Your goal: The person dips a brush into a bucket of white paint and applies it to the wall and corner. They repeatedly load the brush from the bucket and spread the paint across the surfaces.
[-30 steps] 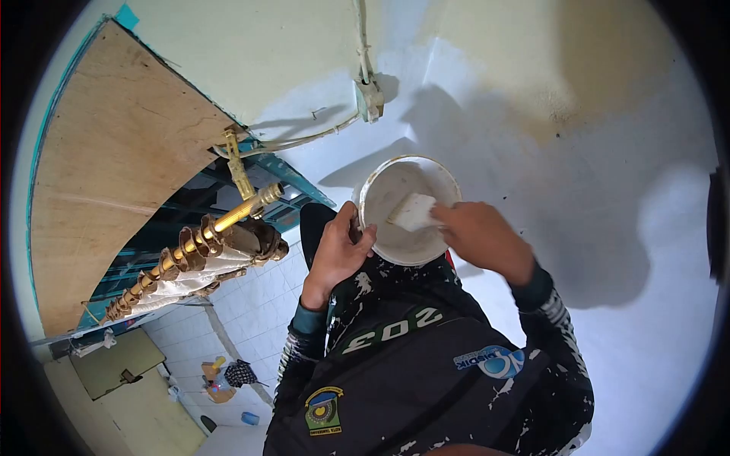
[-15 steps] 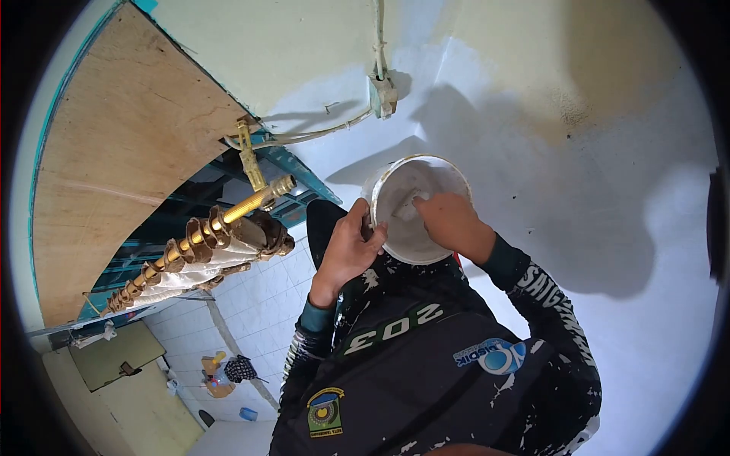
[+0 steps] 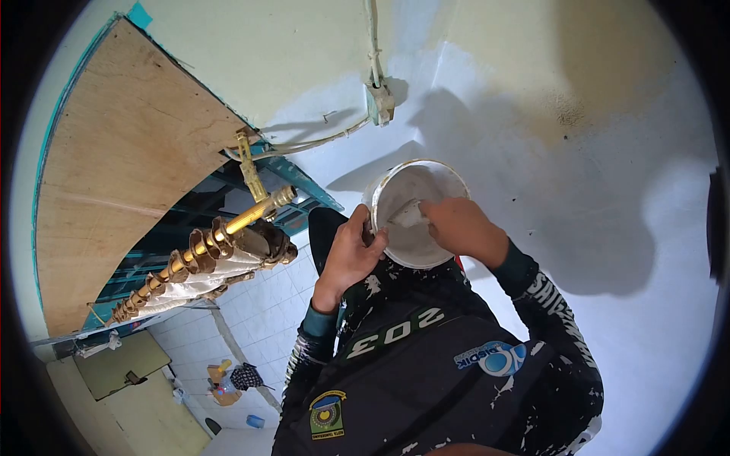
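Observation:
A round off-white bucket (image 3: 423, 254) with a stained rim is tilted so that its mouth faces me, close above my lap. My left hand (image 3: 350, 254) grips its left side, with the thumb over the rim and the fingers round the outside. Reaching over the right rim, my right hand (image 3: 462, 228) is closed with its fingertips inside the bucket. Beside those fingertips lies a pale, flat patch (image 3: 411, 215) against the grey inner wall; what the fingers hold is hidden, and I cannot tell its kind.
A brass curtain rod (image 3: 243, 220) with a bunched curtain juts out on the left beside a plywood panel (image 3: 125, 167). Ahead, a socket box (image 3: 379, 102) with cables sits on the partly whitened wall (image 3: 494, 175). Far below lie small items on the tiled floor (image 3: 266, 311).
My right hand has shifted slightly right and down inside the bucket, leaving more of the pale patch showing. My left hand keeps its grip. The whole view has shifted a little.

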A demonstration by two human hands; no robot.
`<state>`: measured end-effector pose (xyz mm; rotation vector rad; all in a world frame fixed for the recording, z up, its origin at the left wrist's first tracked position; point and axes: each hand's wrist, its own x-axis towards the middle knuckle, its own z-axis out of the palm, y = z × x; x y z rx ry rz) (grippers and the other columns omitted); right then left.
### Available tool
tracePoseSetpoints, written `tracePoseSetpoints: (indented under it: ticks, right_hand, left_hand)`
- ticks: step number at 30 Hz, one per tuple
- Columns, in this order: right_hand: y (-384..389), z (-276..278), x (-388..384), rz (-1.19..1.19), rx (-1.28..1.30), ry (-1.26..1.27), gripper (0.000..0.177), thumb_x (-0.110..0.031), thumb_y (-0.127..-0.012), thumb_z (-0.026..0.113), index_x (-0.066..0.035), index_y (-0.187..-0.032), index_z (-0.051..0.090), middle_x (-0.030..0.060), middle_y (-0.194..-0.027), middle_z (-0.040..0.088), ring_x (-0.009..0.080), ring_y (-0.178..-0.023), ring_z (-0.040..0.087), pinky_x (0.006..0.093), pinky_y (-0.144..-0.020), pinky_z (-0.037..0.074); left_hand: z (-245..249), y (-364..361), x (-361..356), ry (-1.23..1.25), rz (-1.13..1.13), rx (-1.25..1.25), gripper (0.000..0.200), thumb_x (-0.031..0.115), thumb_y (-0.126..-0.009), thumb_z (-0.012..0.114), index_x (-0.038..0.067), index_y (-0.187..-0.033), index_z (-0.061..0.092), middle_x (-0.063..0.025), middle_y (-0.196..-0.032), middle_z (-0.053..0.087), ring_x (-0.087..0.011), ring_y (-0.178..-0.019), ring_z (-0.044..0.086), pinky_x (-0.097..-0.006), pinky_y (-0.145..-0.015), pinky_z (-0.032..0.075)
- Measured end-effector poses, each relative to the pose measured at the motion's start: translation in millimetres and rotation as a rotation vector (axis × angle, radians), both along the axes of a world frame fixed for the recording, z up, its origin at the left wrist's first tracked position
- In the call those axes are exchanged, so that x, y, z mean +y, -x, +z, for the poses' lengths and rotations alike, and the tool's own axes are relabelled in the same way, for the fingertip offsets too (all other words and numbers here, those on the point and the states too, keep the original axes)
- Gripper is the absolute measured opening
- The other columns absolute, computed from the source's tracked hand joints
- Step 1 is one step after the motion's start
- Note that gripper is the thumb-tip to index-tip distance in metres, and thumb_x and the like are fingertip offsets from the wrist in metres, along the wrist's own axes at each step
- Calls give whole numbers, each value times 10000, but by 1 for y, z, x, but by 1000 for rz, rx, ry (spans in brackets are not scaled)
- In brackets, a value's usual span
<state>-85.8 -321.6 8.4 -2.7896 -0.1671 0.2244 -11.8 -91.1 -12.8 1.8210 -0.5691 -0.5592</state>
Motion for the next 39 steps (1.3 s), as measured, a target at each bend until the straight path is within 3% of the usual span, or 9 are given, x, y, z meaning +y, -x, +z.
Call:
tracePoseSetpoints:
  ticks: [2,6,11,21,23,27,31,35,39]
  right_hand:
    - [1,30,-6,-48,81,-93,194,-82,-888,571,-10,-1060,627,213,-826,698,413,-809,689,504,-697,542]
    - [6,61,-32,-96,108,-180,189,-125,-925,573,8,-1057,599,199,-771,686,353,-688,695,464,-624,535]
    - [19,71,-66,-423,488,-769,218,-211,-1028,535,-4,-1030,600,66,-684,640,118,-434,532,266,-447,428]
    - [51,45,-76,-515,306,-1391,192,-141,-1023,514,12,-1104,597,105,-727,643,94,-407,469,247,-378,363]
    - [47,55,-68,-554,183,-1623,182,-124,-1012,516,1,-1124,587,131,-788,656,84,-392,444,233,-349,325]
    - [15,77,-65,-544,-151,-1774,201,-94,-998,542,-66,-1197,563,109,-878,663,48,-448,371,215,-388,269]
    - [-34,128,-60,-467,-506,-1598,253,-61,-987,568,-89,-1238,552,85,-912,654,44,-503,370,222,-429,280]
    - [-95,186,-74,-404,-1210,-621,302,-26,-954,625,-30,-1254,594,110,-898,652,144,-571,521,282,-538,431]
    - [-127,232,-83,-416,-1343,-503,277,-38,-939,640,-10,-1214,626,173,-884,672,218,-615,605,321,-614,484]
  left_hand:
    - [1,-1,0,-19,-16,-1,173,61,-964,646,-23,-953,495,-74,-697,564,-147,-580,651,-298,-519,488]
    - [-6,-2,0,-5,6,9,166,60,-965,643,-19,-949,498,-70,-704,573,-147,-578,651,-293,-524,493]
    - [-8,-4,-3,24,40,-12,232,76,-938,667,-3,-892,453,-89,-625,542,-175,-529,636,-329,-488,460]
    - [-1,-7,-3,27,75,26,197,86,-933,659,-21,-922,495,-124,-658,604,-184,-546,666,-330,-496,502]
    - [-9,-12,-1,-34,47,-312,228,113,-916,682,-18,-897,497,-143,-652,593,-205,-544,669,-350,-494,496]
    - [5,-11,-4,-75,52,-171,256,132,-909,691,-9,-864,483,-143,-611,578,-213,-541,670,-350,-491,484]
    - [14,-9,-7,-58,50,-166,260,129,-911,694,-2,-858,476,-127,-595,583,-207,-541,674,-350,-491,489]
    - [13,-3,-7,-40,46,-89,247,128,-922,690,-8,-883,488,-130,-620,618,-217,-552,691,-343,-505,505]
    - [12,2,-2,-76,46,-189,228,128,-929,685,-29,-930,519,-136,-644,635,-226,-590,714,-342,-524,522]
